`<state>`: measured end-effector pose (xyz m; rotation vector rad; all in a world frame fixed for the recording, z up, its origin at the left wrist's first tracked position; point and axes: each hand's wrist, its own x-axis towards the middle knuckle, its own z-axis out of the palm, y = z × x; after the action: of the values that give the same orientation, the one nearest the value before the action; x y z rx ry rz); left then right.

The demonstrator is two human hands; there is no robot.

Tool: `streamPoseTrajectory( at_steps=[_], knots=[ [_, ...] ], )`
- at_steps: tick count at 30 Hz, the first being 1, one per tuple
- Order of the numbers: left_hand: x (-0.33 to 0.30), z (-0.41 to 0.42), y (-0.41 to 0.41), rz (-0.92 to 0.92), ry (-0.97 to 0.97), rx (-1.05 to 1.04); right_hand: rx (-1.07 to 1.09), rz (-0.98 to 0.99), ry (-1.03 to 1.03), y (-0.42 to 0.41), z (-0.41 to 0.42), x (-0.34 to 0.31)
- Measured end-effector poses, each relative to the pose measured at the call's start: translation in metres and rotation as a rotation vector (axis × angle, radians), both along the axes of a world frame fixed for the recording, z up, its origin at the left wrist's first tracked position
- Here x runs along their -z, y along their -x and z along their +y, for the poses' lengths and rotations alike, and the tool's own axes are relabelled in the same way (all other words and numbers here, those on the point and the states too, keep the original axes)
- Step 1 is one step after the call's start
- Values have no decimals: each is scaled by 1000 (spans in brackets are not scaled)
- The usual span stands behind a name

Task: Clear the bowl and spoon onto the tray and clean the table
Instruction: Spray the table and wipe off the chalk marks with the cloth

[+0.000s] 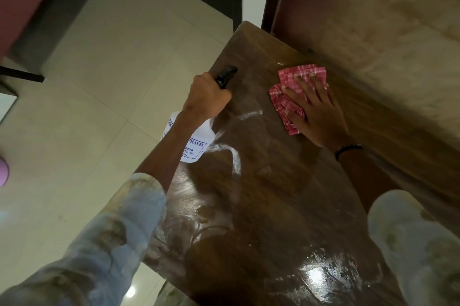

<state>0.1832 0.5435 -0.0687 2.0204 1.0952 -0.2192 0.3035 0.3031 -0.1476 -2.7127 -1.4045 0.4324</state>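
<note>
A glossy brown wooden table [278,206] fills the middle of the head view, streaked with wet white smears. My left hand [207,96] grips a white spray bottle [193,142] by its black trigger head, held at the table's left edge. My right hand [316,111] lies flat, fingers spread, pressing a folded red-and-white checked cloth [286,84] onto the far part of the tabletop by the wall. No bowl, spoon or tray is in view.
A brown wall panel [373,19] runs along the table's right side. Cream floor tiles [99,106] lie to the left, with dark furniture [62,6] beyond. A pink object [3,172] shows at the left border.
</note>
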Motion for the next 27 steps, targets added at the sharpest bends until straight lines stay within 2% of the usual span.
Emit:
streamPoseTrajectory(
  at_steps=[6, 13, 17, 20, 24, 27],
  knots=[
    [2, 18, 8, 4, 9, 34, 100, 36, 9, -22, 71, 1],
    [-1, 26, 25, -22, -2, 38, 103, 10, -24, -9, 157, 6],
    [-2, 28, 33, -28, 29, 33, -149, -11, -27, 20, 143, 6],
    [-3, 26, 38, -29, 38, 52, -236, 19, -8, 30, 97, 5],
    [5, 21, 50, -20, 46, 61, -109, 35, 38, 9, 49, -2],
    [7, 15, 63, -38, 73, 47, 5, 42, 37, -12, 67, -3]
  ],
)
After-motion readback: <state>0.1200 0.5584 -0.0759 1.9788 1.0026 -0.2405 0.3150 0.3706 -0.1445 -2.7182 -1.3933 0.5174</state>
